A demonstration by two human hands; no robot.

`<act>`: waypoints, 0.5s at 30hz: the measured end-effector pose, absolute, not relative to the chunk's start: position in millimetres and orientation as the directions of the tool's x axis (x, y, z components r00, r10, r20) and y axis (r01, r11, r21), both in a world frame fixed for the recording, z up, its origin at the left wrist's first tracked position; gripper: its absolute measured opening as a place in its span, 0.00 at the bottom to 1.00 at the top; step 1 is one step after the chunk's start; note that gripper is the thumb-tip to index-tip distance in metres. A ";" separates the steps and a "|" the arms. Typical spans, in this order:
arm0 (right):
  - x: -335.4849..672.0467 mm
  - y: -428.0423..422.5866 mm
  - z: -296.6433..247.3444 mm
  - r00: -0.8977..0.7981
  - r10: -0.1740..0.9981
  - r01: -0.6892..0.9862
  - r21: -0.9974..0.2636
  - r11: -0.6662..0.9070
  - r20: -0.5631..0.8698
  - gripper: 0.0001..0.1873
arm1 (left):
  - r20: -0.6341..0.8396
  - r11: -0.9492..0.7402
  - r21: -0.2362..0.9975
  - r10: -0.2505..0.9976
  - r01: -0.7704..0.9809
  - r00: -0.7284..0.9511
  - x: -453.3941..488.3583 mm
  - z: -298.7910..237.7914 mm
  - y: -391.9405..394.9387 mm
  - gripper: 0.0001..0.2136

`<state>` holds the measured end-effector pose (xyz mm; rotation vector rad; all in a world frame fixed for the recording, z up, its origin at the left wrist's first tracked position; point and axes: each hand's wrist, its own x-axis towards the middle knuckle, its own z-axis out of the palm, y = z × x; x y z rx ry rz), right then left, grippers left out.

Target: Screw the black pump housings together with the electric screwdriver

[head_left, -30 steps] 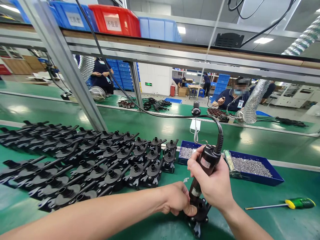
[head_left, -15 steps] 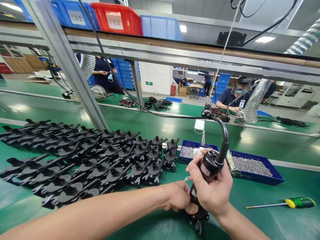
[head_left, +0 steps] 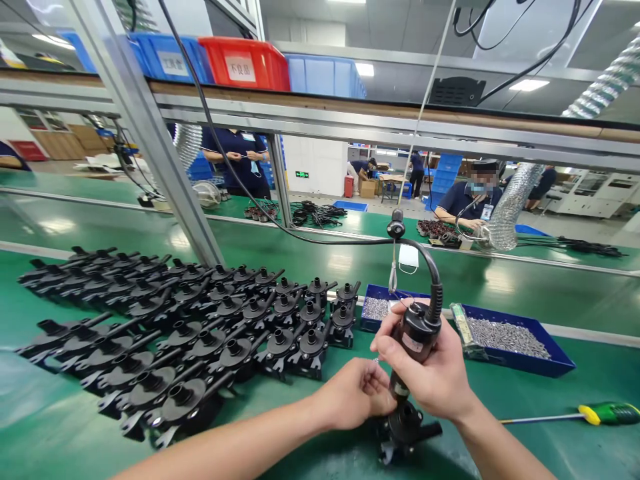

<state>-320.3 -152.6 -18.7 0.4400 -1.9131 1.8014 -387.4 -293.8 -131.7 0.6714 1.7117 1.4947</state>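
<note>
A black corded electric screwdriver [head_left: 417, 333] is gripped in my right hand [head_left: 437, 380], nose pointing down. Beneath it, a black plastic part [head_left: 407, 427] with a round collar and a side arm rests on the green bench. My left hand [head_left: 357, 393] is closed with curled fingers beside the screwdriver's nose, its thumb and fingertips at the lower end. What those fingers pinch, if anything, is hidden. To the left, several similar black parts [head_left: 235, 353] stand in rows. Behind my hands is a blue tray [head_left: 370, 325] holding small metal pieces.
A larger blue tray [head_left: 555, 363] of screws stands at right, with a green-and-yellow screwdriver [head_left: 607, 415] in front. The power cable [head_left: 320, 241] loops across from the upper left. An aluminium post [head_left: 165, 167] rises behind the rows. Co-workers sit and stand beyond the bench.
The view has shifted slightly. My left hand has moved up and left beside the screwdriver's nose, its fingers less wrapped around it. More of the black part below now shows.
</note>
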 end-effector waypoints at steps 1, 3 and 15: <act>-319.2 -147.7 -16.6 -0.851 0.048 -0.518 -0.850 0.092 0.524 0.13 | -0.135 0.158 0.987 0.763 -0.022 -0.632 -388.0 -132.6 -294.7 0.18; -316.3 -139.6 -12.6 -0.877 0.008 -0.475 -0.869 0.140 0.481 0.14 | 0.016 0.180 0.965 0.682 0.189 -0.731 -390.5 -136.2 -296.9 0.17; -306.1 -131.5 2.3 -0.910 0.200 -0.285 -0.898 0.336 0.364 0.17 | 0.120 0.612 0.409 0.700 0.677 -0.704 -395.6 -168.3 -296.1 0.18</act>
